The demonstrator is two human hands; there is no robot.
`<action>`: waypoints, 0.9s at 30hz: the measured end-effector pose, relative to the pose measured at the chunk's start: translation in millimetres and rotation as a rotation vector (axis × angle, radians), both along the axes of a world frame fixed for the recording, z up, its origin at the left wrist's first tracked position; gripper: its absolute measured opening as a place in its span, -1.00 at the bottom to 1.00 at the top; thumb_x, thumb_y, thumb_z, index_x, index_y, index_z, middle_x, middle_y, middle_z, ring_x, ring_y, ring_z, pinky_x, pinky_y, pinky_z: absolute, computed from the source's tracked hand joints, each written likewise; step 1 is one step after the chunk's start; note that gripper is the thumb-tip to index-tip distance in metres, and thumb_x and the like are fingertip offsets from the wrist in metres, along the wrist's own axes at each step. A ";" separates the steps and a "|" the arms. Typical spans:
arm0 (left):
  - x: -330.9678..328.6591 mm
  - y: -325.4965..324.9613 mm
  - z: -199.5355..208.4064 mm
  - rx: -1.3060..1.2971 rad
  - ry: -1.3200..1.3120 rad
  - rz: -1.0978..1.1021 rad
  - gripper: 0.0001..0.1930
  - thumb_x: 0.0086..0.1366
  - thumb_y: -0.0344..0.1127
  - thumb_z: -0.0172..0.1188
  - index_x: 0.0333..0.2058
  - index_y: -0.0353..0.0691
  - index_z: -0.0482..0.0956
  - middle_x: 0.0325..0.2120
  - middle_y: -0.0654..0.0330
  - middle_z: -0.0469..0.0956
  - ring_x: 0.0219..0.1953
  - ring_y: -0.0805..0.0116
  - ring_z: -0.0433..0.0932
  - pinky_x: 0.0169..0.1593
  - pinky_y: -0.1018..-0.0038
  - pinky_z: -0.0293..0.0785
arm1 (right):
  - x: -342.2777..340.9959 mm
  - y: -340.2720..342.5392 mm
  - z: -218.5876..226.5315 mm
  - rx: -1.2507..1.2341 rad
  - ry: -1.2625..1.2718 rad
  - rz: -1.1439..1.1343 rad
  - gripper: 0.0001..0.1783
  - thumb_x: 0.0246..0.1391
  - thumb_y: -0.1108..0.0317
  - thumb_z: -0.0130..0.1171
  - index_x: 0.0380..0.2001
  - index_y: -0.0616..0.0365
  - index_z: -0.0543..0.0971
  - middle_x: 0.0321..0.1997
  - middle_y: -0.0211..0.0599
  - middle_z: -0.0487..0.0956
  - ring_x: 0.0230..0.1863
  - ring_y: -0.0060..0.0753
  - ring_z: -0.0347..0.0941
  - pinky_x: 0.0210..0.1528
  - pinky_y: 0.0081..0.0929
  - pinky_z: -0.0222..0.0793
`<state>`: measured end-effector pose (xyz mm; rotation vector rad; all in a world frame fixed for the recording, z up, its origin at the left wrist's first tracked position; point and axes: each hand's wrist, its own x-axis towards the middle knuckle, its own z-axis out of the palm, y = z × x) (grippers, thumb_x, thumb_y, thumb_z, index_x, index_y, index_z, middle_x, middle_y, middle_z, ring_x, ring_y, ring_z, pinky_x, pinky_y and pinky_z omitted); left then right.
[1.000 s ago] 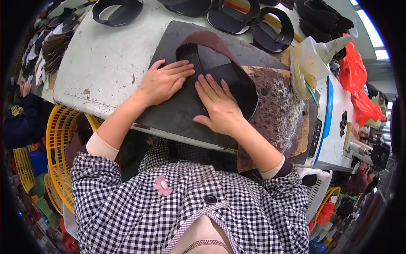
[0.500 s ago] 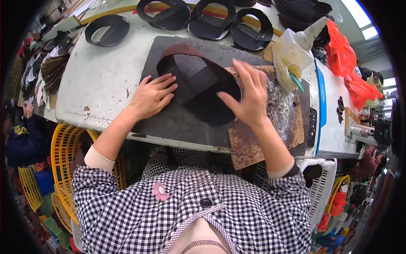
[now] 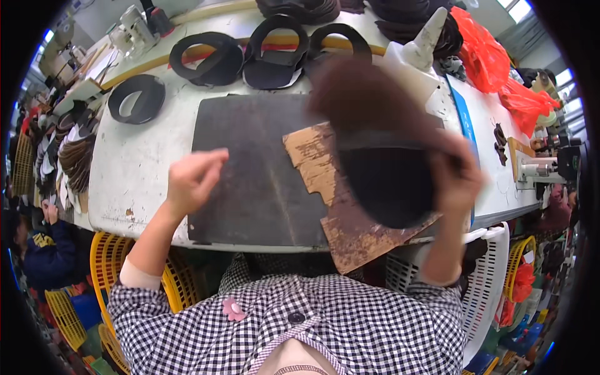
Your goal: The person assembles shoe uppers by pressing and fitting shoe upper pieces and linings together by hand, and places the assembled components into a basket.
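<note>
My right hand (image 3: 459, 178) grips the edge of a dark shoe upper (image 3: 390, 184), brown on its far part and black on its near part. Motion smears the upper, which is held up over the right of the work surface. Above the left edge of a dark grey mat (image 3: 250, 181), my left hand (image 3: 192, 181) is closed, its fingers curled and nothing visible in them. Under the raised upper lies a worn brown cardboard sheet (image 3: 362, 234), partly hidden. Behind it stands a whitish squeeze bottle (image 3: 419, 59) with a long nozzle.
Several black looped uppers lie along the far side, one of them (image 3: 136, 99) at the left. Red plastic bags (image 3: 484, 50) sit at the far right. A yellow basket (image 3: 103, 262) and a white basket (image 3: 490, 275) flank me below the table (image 3: 134, 165).
The upper has left the mat, lifted and carried right in my right hand. My left hand has come off it, moved left, and curled from flat. The head view has shifted.
</note>
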<state>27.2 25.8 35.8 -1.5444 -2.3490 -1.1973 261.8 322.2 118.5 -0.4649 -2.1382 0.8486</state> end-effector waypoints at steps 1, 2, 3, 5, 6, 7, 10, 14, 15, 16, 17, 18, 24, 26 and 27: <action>-8.1 31.0 1.6 0.049 -0.047 0.032 -0.82 0.09 -0.49 0.13 -0.30 -0.27 0.61 -0.36 0.04 0.60 -0.35 0.21 0.60 -0.25 0.45 0.50 | 31.3 31.9 7.3 -0.093 0.131 -0.117 -0.78 -0.03 0.56 0.17 -0.24 0.22 0.56 -0.30 -0.30 0.59 -0.31 -0.48 0.51 -0.18 -0.60 0.39; -20.2 63.4 1.1 0.095 -0.096 0.063 -0.81 0.08 -0.48 0.14 -0.29 -0.27 0.61 -0.35 0.03 0.60 -0.32 0.19 0.60 -0.23 0.44 0.49 | 62.7 63.5 13.8 -0.178 0.272 -0.225 -0.79 -0.02 0.56 0.17 -0.24 0.25 0.56 -0.26 -0.34 0.58 -0.27 -0.55 0.48 -0.14 -0.63 0.38; -31.4 93.2 -3.3 0.069 0.068 0.028 -0.74 0.08 -0.43 0.14 -0.20 -0.28 0.57 -0.30 0.01 0.58 -0.25 0.15 0.57 -0.16 0.41 0.47 | 84.2 89.7 11.5 -0.159 0.331 -0.286 -0.77 -0.02 0.52 0.20 -0.23 0.27 0.55 -0.25 -0.33 0.58 -0.29 -0.56 0.48 -0.17 -0.65 0.38; -65.2 152.5 -32.6 -0.076 0.169 0.097 -0.50 0.04 -0.29 0.19 0.01 -0.23 0.43 -0.04 -0.03 0.46 0.02 0.06 0.41 0.09 0.27 0.32 | 117.7 140.0 -11.1 -0.089 0.093 -0.684 -0.70 -0.03 0.35 0.26 -0.23 0.29 0.55 -0.31 -0.32 0.59 -0.33 -0.55 0.47 -0.24 -0.62 0.39; -79.9 178.5 -45.8 -0.116 0.263 0.185 -0.42 0.01 -0.23 0.22 0.06 -0.21 0.37 0.02 -0.06 0.40 0.10 0.08 0.34 0.16 0.23 0.24 | 129.7 173.6 -47.3 -0.233 0.274 -0.588 -0.71 -0.04 0.35 0.26 -0.26 0.31 0.56 -0.35 -0.33 0.59 -0.36 -0.51 0.46 -0.27 -0.55 0.38; -85.9 198.3 -57.9 -0.192 0.321 0.269 -0.45 0.04 -0.18 0.16 0.05 -0.19 0.38 0.04 -0.09 0.37 0.13 0.06 0.29 0.14 0.20 0.25 | 148.5 202.0 -81.1 -0.098 0.048 -0.728 -0.73 -0.07 0.38 0.27 -0.29 0.32 0.56 -0.36 -0.31 0.58 -0.38 -0.45 0.45 -0.29 -0.47 0.37; -113.6 214.2 -67.3 -0.569 0.145 0.282 -0.62 0.12 -0.17 0.02 -0.09 -0.15 0.48 -0.19 -0.10 0.51 -0.09 -0.03 0.47 -0.05 0.12 0.41 | 148.3 220.4 -166.6 -0.160 -0.122 -0.733 -0.75 -0.11 0.42 0.19 -0.33 0.33 0.55 -0.39 -0.18 0.59 -0.33 -0.32 0.51 -0.18 -0.37 0.38; -97.0 180.9 -18.0 -0.193 0.293 0.298 -0.86 0.15 -0.32 0.02 -0.34 -0.17 0.52 -0.47 -0.02 0.56 -0.42 0.09 0.58 -0.40 0.25 0.50 | 140.6 211.9 -166.2 0.372 -0.304 -0.824 -0.53 -0.06 0.39 0.14 -0.03 0.34 0.40 -0.01 0.06 0.45 -0.02 -0.01 0.40 0.02 -0.23 0.27; -85.3 160.7 -6.8 0.005 0.464 0.173 -0.88 0.12 -0.39 0.05 -0.35 -0.21 0.49 -0.52 0.05 0.55 -0.48 0.12 0.56 -0.44 0.28 0.47 | 135.7 201.0 -147.9 0.649 -0.314 -0.881 -0.50 -0.04 0.38 0.13 0.01 0.33 0.37 0.06 0.05 0.40 0.03 0.01 0.36 0.04 -0.19 0.25; -66.2 141.9 5.5 0.081 0.581 0.002 -0.84 0.04 -0.44 0.07 -0.34 -0.23 0.48 -0.56 0.13 0.50 -0.55 0.17 0.50 -0.46 0.30 0.45 | 117.4 173.3 -111.2 0.682 -0.233 -0.784 -0.53 -0.02 0.38 0.13 0.00 0.31 0.38 0.07 0.02 0.40 0.02 0.00 0.36 0.04 -0.17 0.25; -32.7 125.0 16.2 -0.017 0.645 -0.065 -0.80 -0.04 -0.44 0.09 -0.35 -0.19 0.46 -0.59 0.20 0.45 -0.59 0.26 0.46 -0.51 0.34 0.42 | 88.1 138.2 -73.9 0.711 -0.148 -0.691 -0.55 0.00 0.38 0.13 -0.01 0.29 0.40 0.08 -0.02 0.39 0.01 0.00 0.36 0.04 -0.16 0.25; -4.2 102.8 8.9 -0.121 0.700 -0.136 -0.76 -0.07 -0.40 0.11 -0.33 -0.18 0.50 -0.48 0.25 0.52 -0.57 0.37 0.47 -0.53 0.44 0.40 | 59.2 102.5 -60.2 0.671 -0.007 -0.439 -0.56 -0.02 0.38 0.15 -0.02 0.26 0.41 0.05 -0.06 0.41 -0.01 -0.03 0.37 0.04 -0.17 0.25; 62.9 6.2 -27.7 -0.401 0.295 -0.338 -0.56 -0.14 -0.45 0.13 -0.15 -0.23 0.55 -0.09 0.30 0.52 -0.40 0.30 0.39 -0.30 0.52 0.46 | -86.7 -90.0 -97.6 0.599 -0.203 0.759 -0.42 -0.33 0.26 0.29 -0.13 0.25 0.48 0.02 -0.12 0.44 0.03 -0.13 0.37 0.08 -0.29 0.30; 59.2 6.1 -31.7 -0.356 0.211 -0.304 -0.54 -0.18 -0.51 0.16 -0.16 -0.19 0.57 -0.14 0.29 0.55 -0.40 0.29 0.40 -0.25 0.50 0.48 | -94.5 -92.1 -122.5 0.690 -0.322 0.767 -0.39 -0.31 0.21 0.29 -0.11 0.27 0.48 0.06 -0.10 0.42 0.07 -0.11 0.36 0.09 -0.28 0.28; 56.2 5.1 -34.8 -0.329 0.151 -0.287 -0.54 -0.18 -0.52 0.17 -0.17 -0.17 0.58 -0.17 0.28 0.57 -0.39 0.28 0.40 -0.23 0.49 0.48 | -88.4 -87.0 -128.7 0.704 -0.311 0.774 -0.38 -0.30 0.18 0.29 -0.10 0.26 0.48 0.07 -0.10 0.42 0.12 -0.11 0.32 0.09 -0.30 0.28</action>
